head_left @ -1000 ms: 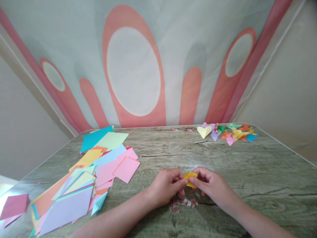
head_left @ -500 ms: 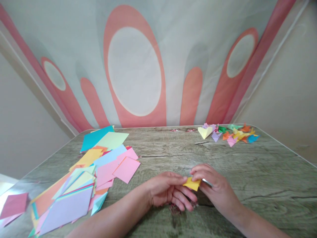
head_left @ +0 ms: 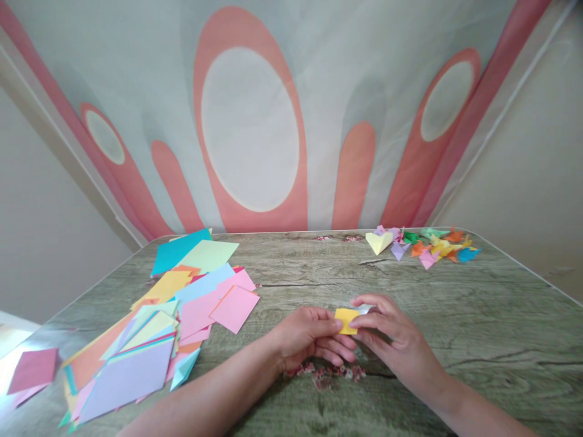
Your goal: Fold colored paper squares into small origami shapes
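Observation:
A small folded yellow paper (head_left: pixel 347 320) is held above the table between my two hands. My left hand (head_left: pixel 314 337) pinches its left edge between thumb and fingers, palm turned partly up. On the right side, the thumb and fingertips of my right hand (head_left: pixel 387 328) grip the paper's other edge. How the paper is folded underneath is hidden by the fingers.
Loose coloured paper sheets (head_left: pixel 127 376) spread over the left of the wood-patterned table (head_left: pixel 296 267). Several small folded paper figures (head_left: pixel 437 246) lie at the far right, beside a pale yellow paper heart (head_left: pixel 379 243). A printed backdrop (head_left: pixel 319 73) hangs behind.
The yellow paper has been turned and raised slightly, now showing a flatter, squarer face. Both hands have shifted up a little with it, and my right fingers have moved along its edge.

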Motion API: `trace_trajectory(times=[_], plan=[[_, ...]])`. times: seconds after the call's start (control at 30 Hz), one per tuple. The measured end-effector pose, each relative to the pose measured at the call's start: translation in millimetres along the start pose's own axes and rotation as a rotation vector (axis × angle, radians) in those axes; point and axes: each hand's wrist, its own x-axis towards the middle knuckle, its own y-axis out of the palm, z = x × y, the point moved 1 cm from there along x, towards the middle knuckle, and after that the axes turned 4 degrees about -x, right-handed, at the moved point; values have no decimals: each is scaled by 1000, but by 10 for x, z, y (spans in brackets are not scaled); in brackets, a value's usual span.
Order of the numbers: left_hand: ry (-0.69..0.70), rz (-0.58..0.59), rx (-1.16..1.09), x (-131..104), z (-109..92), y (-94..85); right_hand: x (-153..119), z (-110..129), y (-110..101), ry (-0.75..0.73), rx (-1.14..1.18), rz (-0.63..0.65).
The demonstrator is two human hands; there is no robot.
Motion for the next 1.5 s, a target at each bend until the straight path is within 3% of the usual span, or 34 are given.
trace_trajectory(times=[0.33,0.6,0.73,1.17,1.5], plan=[[-12,13,38,-13,-25,23,13,3,15,140,120,43],[75,-35,84,-11,7,116,31,32,42,399,262,184],[93,-42,112,2,31,137,25,52,38,488,298,197],[100,-128,293,35,104,126,13,0,118,544,364,174],[182,-209,463,37,103,151,-21,-107,165,620,527,52]])
